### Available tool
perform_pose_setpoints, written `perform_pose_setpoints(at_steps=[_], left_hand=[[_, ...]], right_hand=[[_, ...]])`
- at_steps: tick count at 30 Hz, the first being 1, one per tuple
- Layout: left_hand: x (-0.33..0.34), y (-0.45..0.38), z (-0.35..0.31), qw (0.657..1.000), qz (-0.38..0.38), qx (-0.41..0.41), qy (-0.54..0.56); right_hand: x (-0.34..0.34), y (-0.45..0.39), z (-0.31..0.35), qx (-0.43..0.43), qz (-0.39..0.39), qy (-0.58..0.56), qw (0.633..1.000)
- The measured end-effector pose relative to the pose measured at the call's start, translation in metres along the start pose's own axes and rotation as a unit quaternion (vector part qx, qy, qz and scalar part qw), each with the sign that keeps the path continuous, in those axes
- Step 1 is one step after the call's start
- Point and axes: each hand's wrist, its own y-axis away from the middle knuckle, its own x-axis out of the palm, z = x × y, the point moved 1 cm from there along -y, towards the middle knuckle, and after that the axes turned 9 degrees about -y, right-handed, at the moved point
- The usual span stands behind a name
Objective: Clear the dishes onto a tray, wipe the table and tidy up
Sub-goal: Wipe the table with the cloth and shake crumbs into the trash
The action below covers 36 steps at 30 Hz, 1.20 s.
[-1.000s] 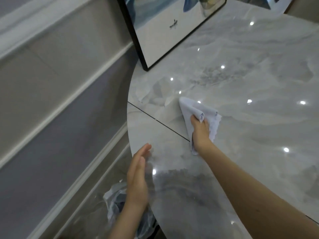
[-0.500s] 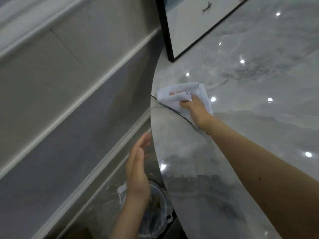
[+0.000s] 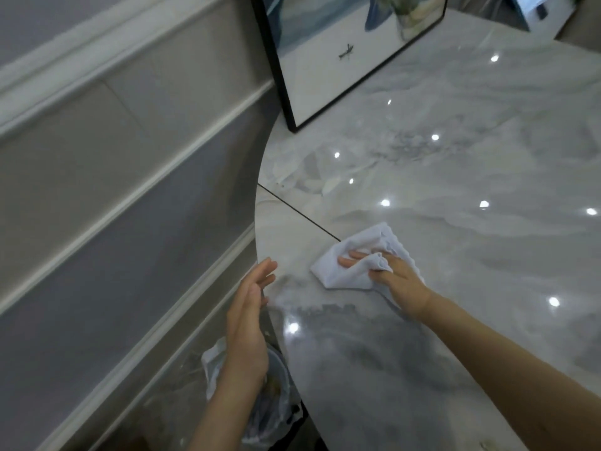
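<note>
Wiping stage: right hand (image 3: 398,281) is gripping crumpled white cloth (image 3: 354,262) on glossy grey marble table (image 3: 471,222) — dragging it back from the seam toward the near rim, where open left hand (image 3: 247,320) is waiting — sweeping crumbs, probably.

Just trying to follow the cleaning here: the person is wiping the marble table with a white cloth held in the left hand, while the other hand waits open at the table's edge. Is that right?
Not quite. The head view shows the cloth under the right hand, which presses it on the table. The left hand is the open one at the table's edge. The rest is right.
</note>
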Motion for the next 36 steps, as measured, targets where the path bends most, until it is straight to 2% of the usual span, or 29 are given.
perform_pose_setpoints(at_steps=[9,12,16,18,19,20,22,23,25,26,27,28,29,30,31,32,34,36], left_hand=[[0.043,0.076,-0.006,0.999,0.038,-0.006,-0.013],[0.055,0.098,-0.006,0.999,0.040,-0.001,-0.017],[0.063,0.118,0.000,0.999,0.037,-0.012,-0.008],[0.063,0.122,0.004,0.999,0.030,-0.027,0.000],[0.062,0.122,0.004,0.999,0.025,-0.034,0.005],[0.061,0.121,0.004,0.999,0.019,-0.041,0.012],[0.058,0.117,0.003,0.999,0.009,-0.046,0.021],[0.053,0.112,0.003,0.999,0.000,-0.046,0.024],[0.048,0.102,0.001,0.999,-0.009,-0.042,0.028],[0.042,0.095,0.001,0.999,-0.013,-0.042,0.028],[0.037,0.087,0.003,0.999,-0.016,-0.040,0.028],[0.033,0.080,0.003,0.999,-0.016,-0.038,0.026],[0.029,0.071,0.005,0.999,-0.015,-0.035,0.025],[0.026,0.064,0.005,0.999,-0.013,-0.032,0.020],[0.021,0.054,0.006,0.999,-0.010,-0.029,0.017],[0.018,0.044,0.009,1.000,-0.009,-0.026,0.014],[0.012,0.026,0.011,0.999,-0.008,-0.027,0.016],[0.006,0.008,0.013,0.999,-0.007,-0.028,0.019]], right_hand=[[0.000,0.156,-0.027,0.015,-0.007,-0.061,0.998],[0.003,0.206,-0.040,0.047,-0.003,-0.065,0.997],[0.009,0.258,-0.050,0.125,0.010,-0.150,0.981],[0.005,0.273,-0.046,0.172,-0.037,-0.195,0.965],[0.006,0.269,-0.038,0.175,-0.101,-0.235,0.951],[0.008,0.267,-0.029,0.176,-0.186,-0.307,0.917],[0.007,0.262,-0.023,0.197,-0.396,-0.359,0.822],[0.005,0.250,-0.017,0.202,-0.455,-0.379,0.780],[0.004,0.225,0.004,0.218,-0.355,-0.494,0.763],[0.004,0.208,0.015,0.212,-0.343,-0.522,0.752],[-0.001,0.192,0.014,0.220,-0.405,-0.521,0.719],[-0.012,0.182,0.006,0.229,-0.522,-0.465,0.678],[-0.011,0.155,0.015,0.234,-0.581,-0.438,0.644],[-0.008,0.139,0.023,0.214,-0.534,-0.472,0.668],[0.001,0.113,0.034,0.183,-0.416,-0.523,0.721],[0.008,0.090,0.037,0.159,-0.347,-0.558,0.737],[0.011,0.050,0.036,0.158,-0.338,-0.500,0.782],[0.015,-0.002,0.042,0.132,-0.392,-0.378,0.828]])
